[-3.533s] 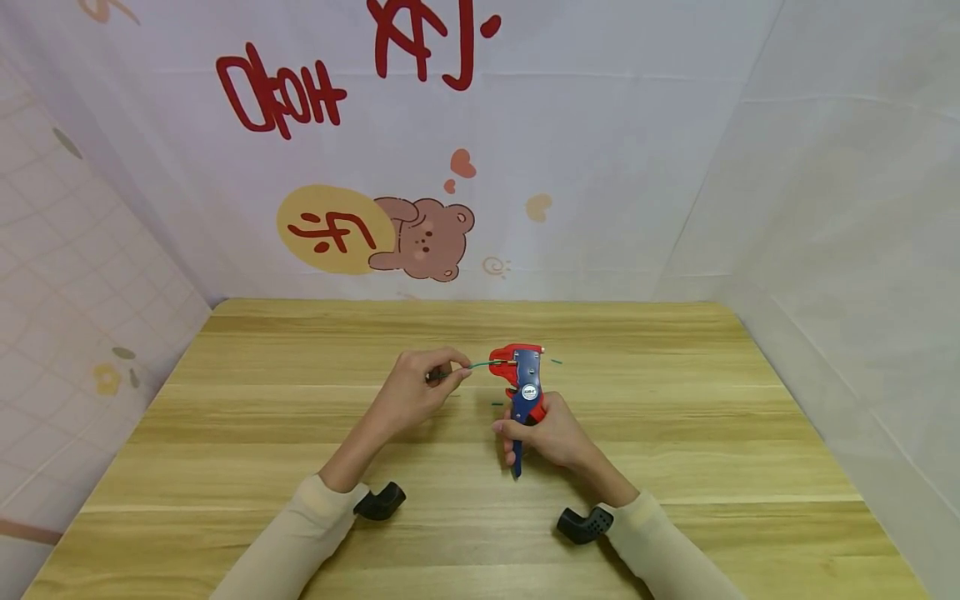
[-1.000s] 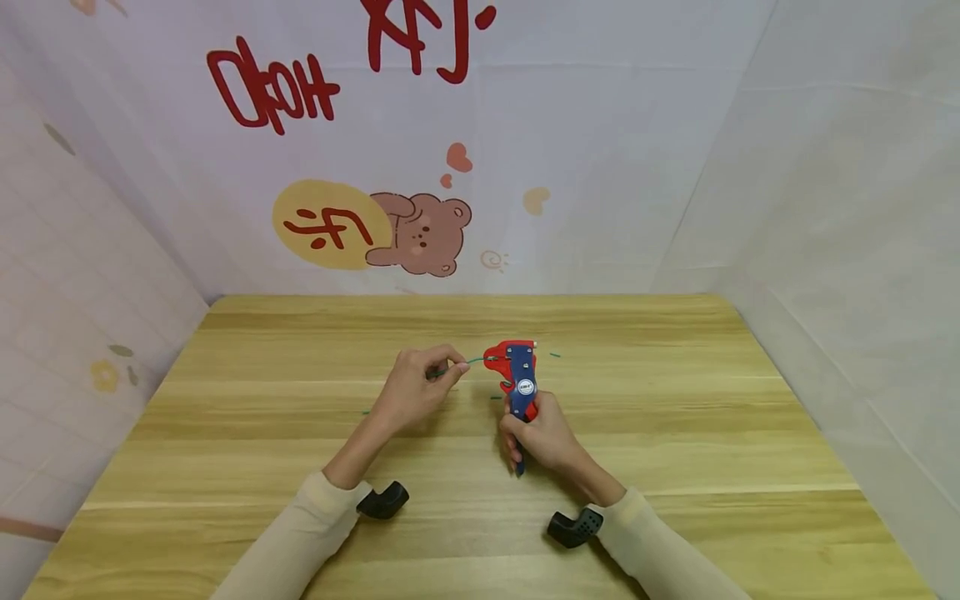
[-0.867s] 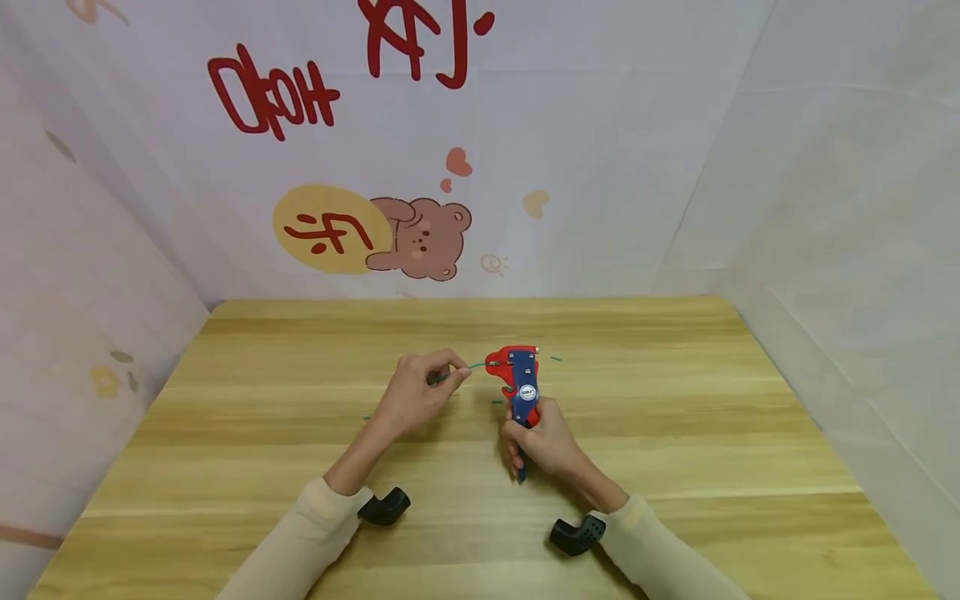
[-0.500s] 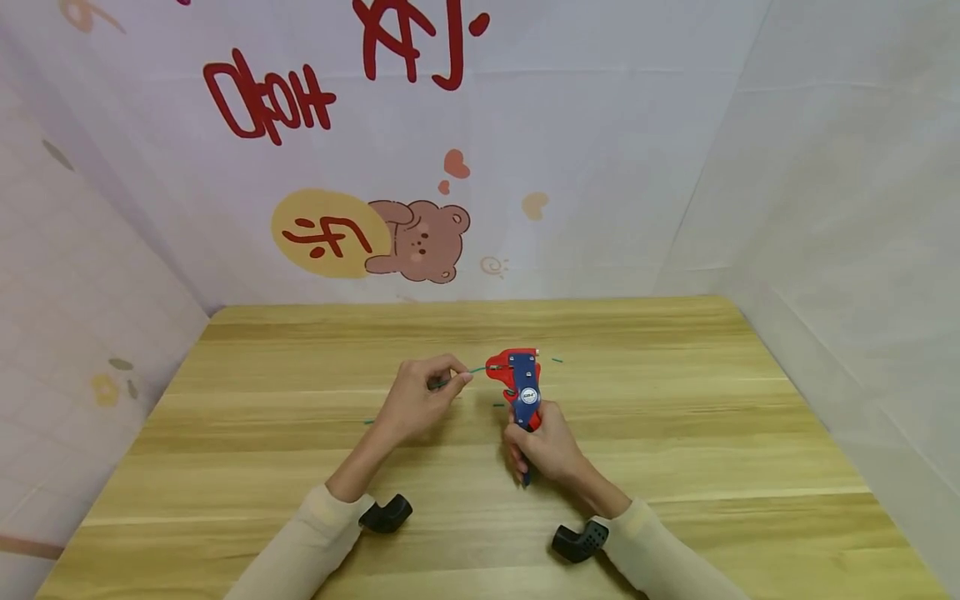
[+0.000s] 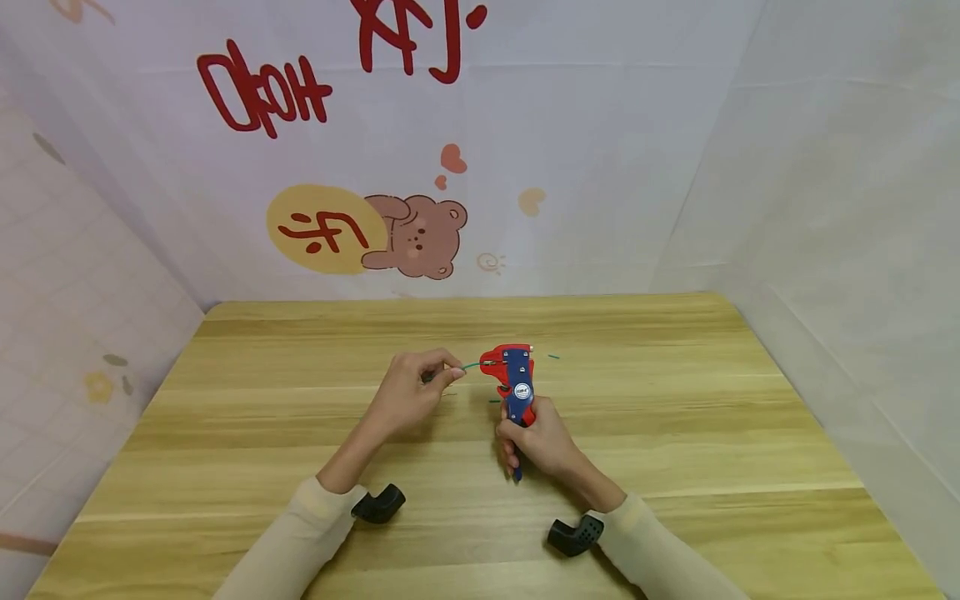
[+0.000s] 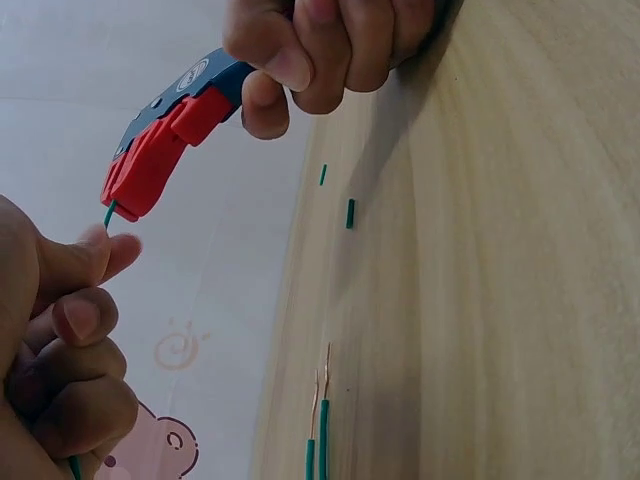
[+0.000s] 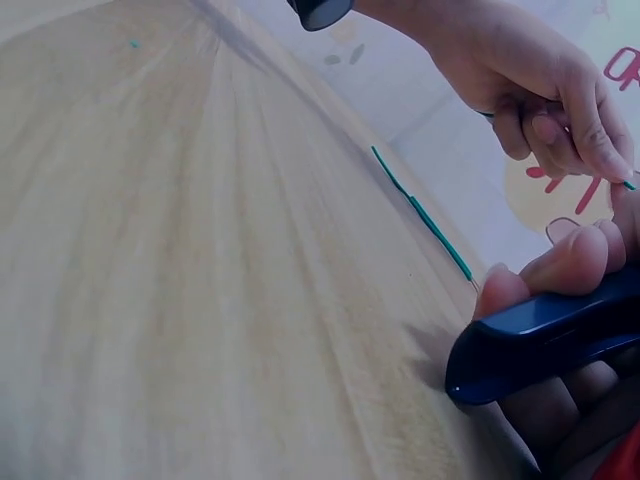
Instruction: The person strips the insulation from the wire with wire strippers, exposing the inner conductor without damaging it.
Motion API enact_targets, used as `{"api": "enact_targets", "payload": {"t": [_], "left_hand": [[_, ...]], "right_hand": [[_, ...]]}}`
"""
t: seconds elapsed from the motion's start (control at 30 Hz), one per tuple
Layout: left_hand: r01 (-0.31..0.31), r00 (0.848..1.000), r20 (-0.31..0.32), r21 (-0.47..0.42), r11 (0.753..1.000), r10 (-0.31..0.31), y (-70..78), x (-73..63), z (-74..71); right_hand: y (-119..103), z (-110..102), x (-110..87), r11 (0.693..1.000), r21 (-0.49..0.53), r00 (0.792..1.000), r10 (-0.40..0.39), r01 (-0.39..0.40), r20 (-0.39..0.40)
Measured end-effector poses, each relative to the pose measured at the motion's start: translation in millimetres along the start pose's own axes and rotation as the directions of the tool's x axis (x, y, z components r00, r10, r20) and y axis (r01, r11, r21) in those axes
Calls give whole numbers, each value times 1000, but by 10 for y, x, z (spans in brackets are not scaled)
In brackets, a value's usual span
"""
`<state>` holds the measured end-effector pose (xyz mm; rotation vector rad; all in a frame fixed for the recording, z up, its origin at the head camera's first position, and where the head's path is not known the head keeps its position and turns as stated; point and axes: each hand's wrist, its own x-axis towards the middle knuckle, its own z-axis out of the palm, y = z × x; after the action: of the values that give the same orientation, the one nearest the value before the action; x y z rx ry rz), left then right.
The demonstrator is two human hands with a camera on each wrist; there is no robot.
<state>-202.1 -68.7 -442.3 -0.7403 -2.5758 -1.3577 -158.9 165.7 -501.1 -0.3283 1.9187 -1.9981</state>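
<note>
My left hand point(image 5: 408, 392) pinches a thin green wire point(image 5: 471, 365) between thumb and forefinger. The wire's far end enters the red nose of a wire stripper point(image 5: 517, 371) with a blue body. My right hand point(image 5: 546, 437) grips the stripper by its handles, fingers wrapped around them. In the left wrist view, the green wire point(image 6: 110, 213) runs from the fingertips into the red nose; its end inside is hidden. Two green wires point(image 6: 322, 440) with bare copper ends lie on the table below. The right wrist view shows the blue handle point(image 7: 540, 340) against the right palm.
Short green offcuts lie on the wooden table point(image 5: 637, 433): one piece point(image 5: 553, 357) right of the stripper, another point(image 5: 494, 402) below its nose. A further green bit point(image 7: 134, 43) shows in the right wrist view. A white printed curtain point(image 5: 600, 167) stands behind the table.
Since the earliest frame, my right hand's fingers and thumb have drawn in around the stripper's handles. The wire stays in its nose; over the last second both hands hold nearly still.
</note>
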Motion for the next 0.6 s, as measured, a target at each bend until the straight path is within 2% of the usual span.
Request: {"api": "enact_targets", "payload": {"t": [0.2, 0.6], "left_hand": [[38, 998, 45, 9, 999, -38, 19, 1, -31], [12, 999, 30, 31, 999, -13, 21, 4, -50]], "right_hand": [[11, 5, -11, 1000, 3, 1000, -11, 11, -2], [15, 13, -23, 999, -14, 999, -44, 44, -3]]}}
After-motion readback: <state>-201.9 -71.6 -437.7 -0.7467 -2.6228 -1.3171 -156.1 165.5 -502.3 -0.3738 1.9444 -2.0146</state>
